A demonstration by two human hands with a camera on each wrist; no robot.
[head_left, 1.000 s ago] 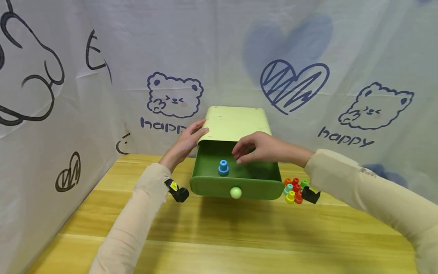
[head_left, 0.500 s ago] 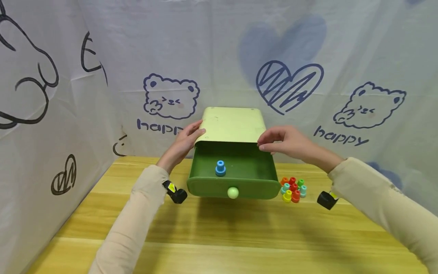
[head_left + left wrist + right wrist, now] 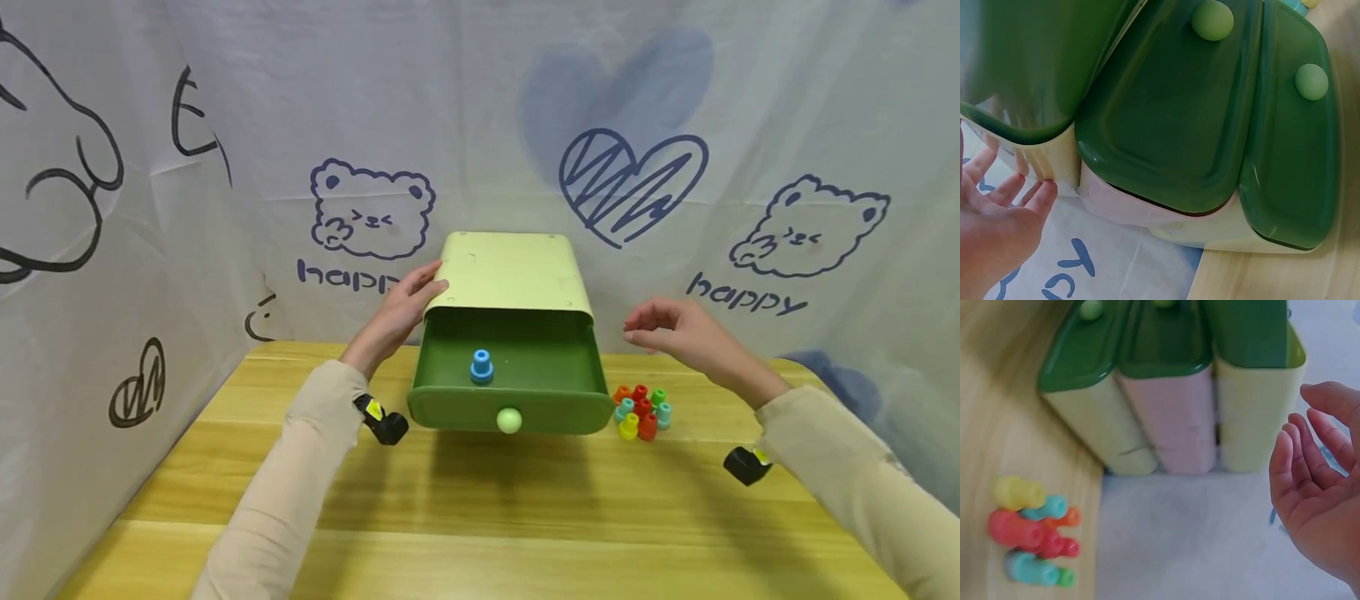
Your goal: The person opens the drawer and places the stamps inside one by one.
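Observation:
A cabinet of stacked drawers (image 3: 510, 271) stands on the table; its top green drawer (image 3: 540, 411) is pulled out. Inside that drawer a small blue stepped peg (image 3: 482, 367) stands upright. My left hand (image 3: 399, 315) rests against the cabinet's upper left side, its fingertips touching the side wall in the left wrist view. My right hand (image 3: 686, 332) hovers to the right of the cabinet, fingers loosely bent, with nothing in it. Below it on the table, several coloured pegs (image 3: 642, 407) stand in a cluster, in red, yellow, orange, green and light blue.
Two lower drawers, a middle one (image 3: 1166, 112) and a bottom one (image 3: 1291, 144), are pushed in, each with a round knob. A white cloth (image 3: 480, 125) with drawn bears and hearts hangs behind and to the left. The wooden table (image 3: 487, 508) extends in front.
My right hand has moved from over the drawer out to the right, away from the cabinet. My left hand stays at the cabinet's side, and the blue peg stays in the drawer.

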